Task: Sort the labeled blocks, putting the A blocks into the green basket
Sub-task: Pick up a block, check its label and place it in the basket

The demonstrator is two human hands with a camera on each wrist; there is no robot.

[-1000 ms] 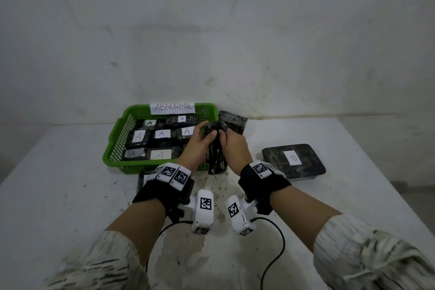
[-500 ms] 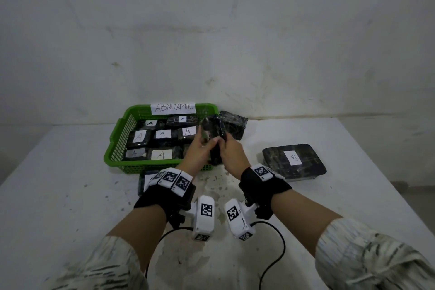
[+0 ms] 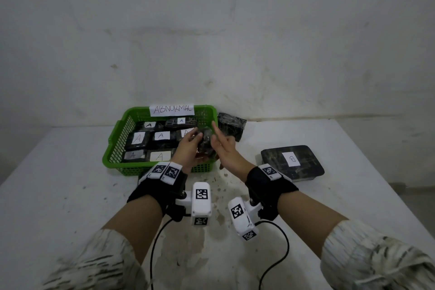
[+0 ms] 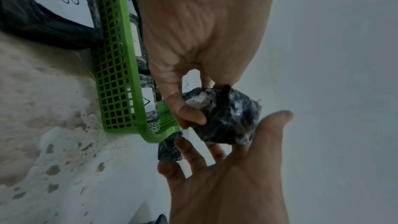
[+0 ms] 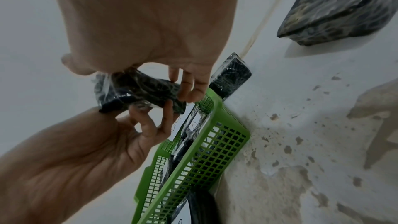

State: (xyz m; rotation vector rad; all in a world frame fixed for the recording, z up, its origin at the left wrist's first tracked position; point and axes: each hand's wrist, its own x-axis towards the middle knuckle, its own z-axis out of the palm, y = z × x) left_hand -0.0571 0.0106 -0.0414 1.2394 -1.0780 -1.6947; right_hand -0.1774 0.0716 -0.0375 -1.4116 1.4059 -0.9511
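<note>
A dark plastic-wrapped block hangs over the front right corner of the green basket; no label on it shows. My left hand grips it with thumb and curled fingers, as the left wrist view shows on the block. My right hand is beside it on the right with straight, spread fingers, its thumb against the block's side. Several blocks marked A lie in the basket. In the right wrist view the block sits between both hands above the basket.
A large flat block marked B lies on the table to the right. Another dark block stands behind the basket's right corner. A second B-marked block lies against the basket's front wall. The basket's back rim carries a paper sign reading ABNORMAL.
The block rose from in front of the basket to above its right front corner. My right hand released it and straightened its fingers; my left hand keeps hold.
</note>
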